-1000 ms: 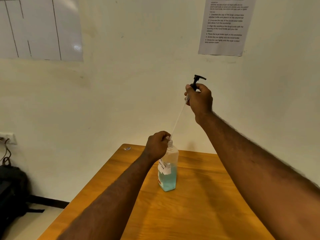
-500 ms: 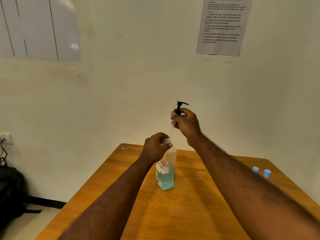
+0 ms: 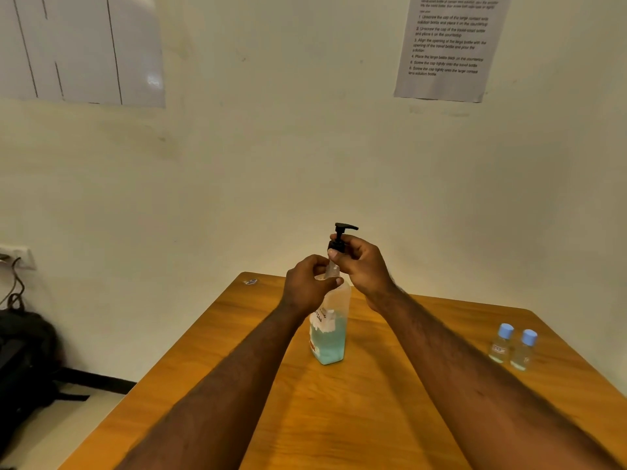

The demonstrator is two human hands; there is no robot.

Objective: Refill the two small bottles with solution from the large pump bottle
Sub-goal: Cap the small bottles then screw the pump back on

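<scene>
Head: left hand (image 3: 307,287) grips large bottle (image 3: 328,340), right hand (image 3: 363,266) pinches pump (image 3: 340,236); small bottles (image 3: 500,346) well apart.

A wooden table (image 3: 339,418) was set against a cream wall (image 3: 271,164) — a printed sheet (image 3: 448,45) was fixed upper right, a glossy board (image 3: 81,45) upper left. A black bag (image 3: 23,368) was laid at left, below a socket (image 3: 20,256).

On the wall sheet (image 3: 448,45), upper right, we read "Screw the cap tightly onto the travel bottle"; pump bottle (image 3: 328,337) label illegible.
</scene>
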